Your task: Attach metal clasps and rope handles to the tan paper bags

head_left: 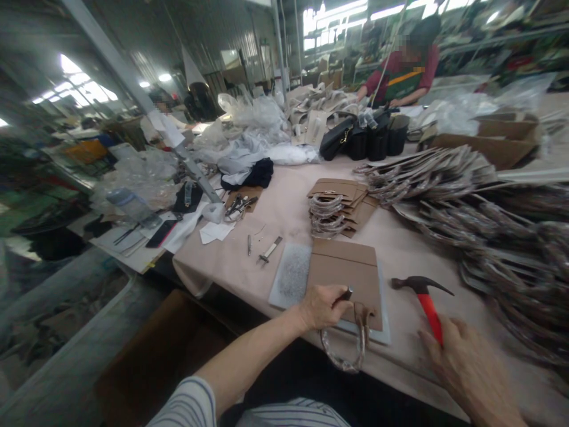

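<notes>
My left hand (320,307) grips a small dark-tipped tool (345,294) upright against the lower edge of a tan leather bag panel (343,276). The panel lies on a pale translucent mat (291,274). A looped, patterned bag handle (344,351) hangs from the panel's lower edge over the table edge. My right hand (466,370), blurred, sits at the lower end of the red handle of a claw hammer (427,307), its fingers seeming to close around it.
The pinkish table cover (275,207) holds tan panels with coiled handles (331,207), a large pile of strap handles (471,225), small metal tools (267,249) and pliers (237,204). Black bags (360,139) and plastic sheeting lie beyond. A co-worker (400,74) works at the far side.
</notes>
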`<control>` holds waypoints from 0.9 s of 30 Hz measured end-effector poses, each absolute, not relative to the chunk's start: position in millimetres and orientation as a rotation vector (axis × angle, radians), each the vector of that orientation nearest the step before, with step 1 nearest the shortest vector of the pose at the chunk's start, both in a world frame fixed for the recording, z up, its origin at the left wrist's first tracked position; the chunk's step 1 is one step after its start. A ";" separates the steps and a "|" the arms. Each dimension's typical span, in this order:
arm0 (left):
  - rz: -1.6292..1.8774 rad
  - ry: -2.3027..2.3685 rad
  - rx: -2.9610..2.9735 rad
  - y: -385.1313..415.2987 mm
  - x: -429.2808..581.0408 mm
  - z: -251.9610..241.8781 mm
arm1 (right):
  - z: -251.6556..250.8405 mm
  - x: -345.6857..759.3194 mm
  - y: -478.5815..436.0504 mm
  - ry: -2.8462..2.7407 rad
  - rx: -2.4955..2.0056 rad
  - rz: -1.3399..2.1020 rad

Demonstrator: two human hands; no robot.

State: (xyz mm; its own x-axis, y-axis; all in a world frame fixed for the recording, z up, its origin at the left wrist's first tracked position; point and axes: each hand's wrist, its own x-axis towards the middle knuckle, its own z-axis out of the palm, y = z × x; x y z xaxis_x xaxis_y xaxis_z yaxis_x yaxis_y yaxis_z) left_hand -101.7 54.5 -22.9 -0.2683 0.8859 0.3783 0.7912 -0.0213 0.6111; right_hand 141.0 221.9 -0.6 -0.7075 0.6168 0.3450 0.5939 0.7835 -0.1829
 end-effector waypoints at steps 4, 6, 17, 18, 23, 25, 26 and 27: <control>1.189 2.064 1.729 52.2 -98.3 -18.3 | -4.2 95.0 195.0 -2.542 -0.597 0.219; 1.221 2.004 1.658 54.0 -96.1 -16.9 | -10.3 73.7 176.6 -2.600 -0.471 0.317; 1.507 2.226 0.666 52.5 -187.9 18.1 | -34.5 62.8 157.8 -2.673 -0.516 0.331; 1.294 2.413 0.759 43.4 -200.4 21.7 | -33.7 62.5 157.5 -2.672 -0.523 0.339; 0.203 2.762 0.885 -0.7 -237.4 25.4 | -30.7 59.6 156.7 -2.656 -0.521 0.345; 0.057 2.728 0.892 -14.8 -239.5 24.2 | -31.3 59.4 158.2 -2.632 -0.487 0.297; 0.029 2.716 0.899 -20.9 -238.7 23.6 | -33.4 59.8 159.5 -2.616 -0.468 0.272; 0.022 2.701 0.918 -26.5 -237.5 22.8 | -37.3 60.5 161.4 -2.600 -0.450 0.256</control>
